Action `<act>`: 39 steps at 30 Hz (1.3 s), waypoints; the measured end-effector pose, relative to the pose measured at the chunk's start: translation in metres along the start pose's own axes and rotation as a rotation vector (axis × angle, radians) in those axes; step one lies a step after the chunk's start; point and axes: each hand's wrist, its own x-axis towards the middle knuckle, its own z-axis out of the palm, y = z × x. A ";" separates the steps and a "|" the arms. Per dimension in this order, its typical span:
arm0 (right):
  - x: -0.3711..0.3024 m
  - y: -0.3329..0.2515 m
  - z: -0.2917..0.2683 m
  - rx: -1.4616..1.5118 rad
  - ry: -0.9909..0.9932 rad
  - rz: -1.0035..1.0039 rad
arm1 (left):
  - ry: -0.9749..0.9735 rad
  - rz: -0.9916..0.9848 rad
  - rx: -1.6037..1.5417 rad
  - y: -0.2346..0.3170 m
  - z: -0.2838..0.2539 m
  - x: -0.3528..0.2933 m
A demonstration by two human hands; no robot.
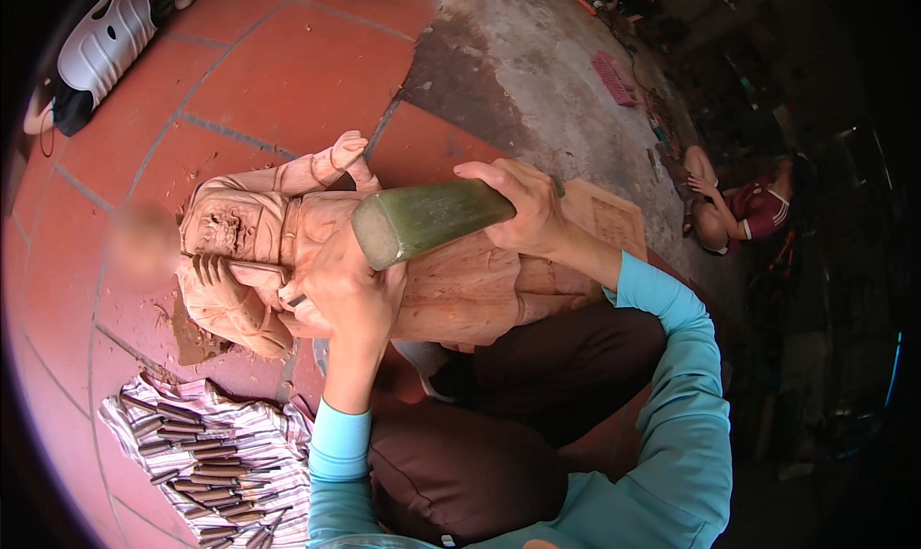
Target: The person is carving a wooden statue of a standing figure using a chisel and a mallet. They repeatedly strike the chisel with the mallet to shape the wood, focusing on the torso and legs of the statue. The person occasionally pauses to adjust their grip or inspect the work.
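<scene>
A carved wooden statue of a robed figure (456,304) lies on its back before me, its head end to the left. My left hand (347,285) is closed over the chest and belly area, round a carving chisel (297,300); only a short dark bit of its blade shows, against the carved wood. My right hand (523,208) grips a green, block-shaped mallet (436,221) by its right end. The mallet's pale blunt face is above my left hand and hides part of it and the chisel's handle.
Several wood-handled carving tools (219,472) lie on a striped cloth (293,434) at lower left. Wood shavings dot the red tiled floor (278,59). A grey clog (106,40) is at upper left. Another person (758,208) sits at the far right, near a pink basket (614,79).
</scene>
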 end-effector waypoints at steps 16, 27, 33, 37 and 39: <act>-0.002 -0.009 0.005 0.009 0.015 0.095 | -0.062 -0.036 0.001 -0.002 -0.011 0.001; -0.019 0.021 0.001 -0.073 -0.017 0.098 | 0.076 0.004 0.048 -0.014 0.001 0.000; -0.020 0.015 0.005 0.073 0.040 0.200 | 0.090 0.015 0.024 -0.017 0.000 -0.003; -0.013 0.013 0.003 -0.134 -0.051 -0.007 | 0.094 0.058 -0.022 -0.020 -0.006 -0.006; -0.013 0.015 0.003 -0.130 -0.035 -0.027 | 0.086 0.067 -0.057 -0.021 -0.006 -0.009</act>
